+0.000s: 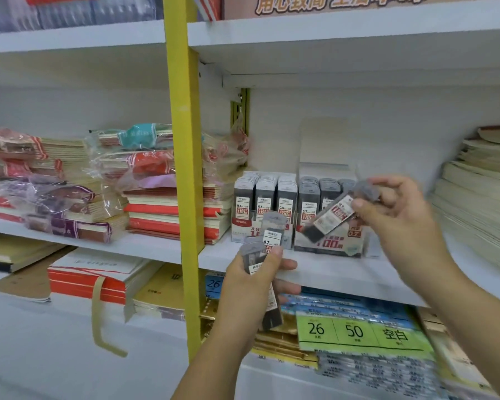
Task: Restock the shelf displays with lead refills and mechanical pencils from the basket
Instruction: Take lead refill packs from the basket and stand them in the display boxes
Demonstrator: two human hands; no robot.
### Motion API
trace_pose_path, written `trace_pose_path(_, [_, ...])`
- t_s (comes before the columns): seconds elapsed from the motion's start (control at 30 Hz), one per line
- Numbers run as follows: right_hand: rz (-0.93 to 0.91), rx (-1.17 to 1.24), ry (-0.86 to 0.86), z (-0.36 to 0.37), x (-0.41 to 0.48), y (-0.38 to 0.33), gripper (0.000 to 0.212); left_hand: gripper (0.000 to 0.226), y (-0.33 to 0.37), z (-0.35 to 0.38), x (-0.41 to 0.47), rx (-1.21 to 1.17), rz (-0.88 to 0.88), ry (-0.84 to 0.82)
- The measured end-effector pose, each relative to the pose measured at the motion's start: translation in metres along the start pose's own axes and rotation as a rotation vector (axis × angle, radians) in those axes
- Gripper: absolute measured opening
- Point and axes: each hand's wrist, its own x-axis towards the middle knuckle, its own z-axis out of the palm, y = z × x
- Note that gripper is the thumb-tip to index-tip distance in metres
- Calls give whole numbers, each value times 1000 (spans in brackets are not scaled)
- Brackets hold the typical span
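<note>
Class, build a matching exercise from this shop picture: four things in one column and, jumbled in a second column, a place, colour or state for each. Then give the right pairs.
Column one
1. left hand
2. right hand
3. 0.5 display
4. post

Column two
A. yellow and upright
B. grips a bunch of packs
C. pinches a tilted pack
D. stands on the shelf, left of the 0.7 display

Pairs: 1-B, 2-C, 3-D, 4-A
</note>
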Motion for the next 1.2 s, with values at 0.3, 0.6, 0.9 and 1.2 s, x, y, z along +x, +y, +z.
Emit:
trace_pose_path(0.3, [-110, -682, -129, -2, 76, 1, 29, 27, -9, -9, 19, 45, -13, 2])
trace_pose_path(0.6, [-189, -1119, -193, 8, 66, 18, 24, 13, -11, -5, 19, -50, -34, -67])
trace_pose_path(0.9, [-41, -443, -188, 29, -27, 6, 30, 22, -9, 0, 9, -15, -17, -198])
trace_pose_path(1.2, [191, -36, -169, 36, -35, 17, 15, 27, -6, -2, 2, 79, -10, -267])
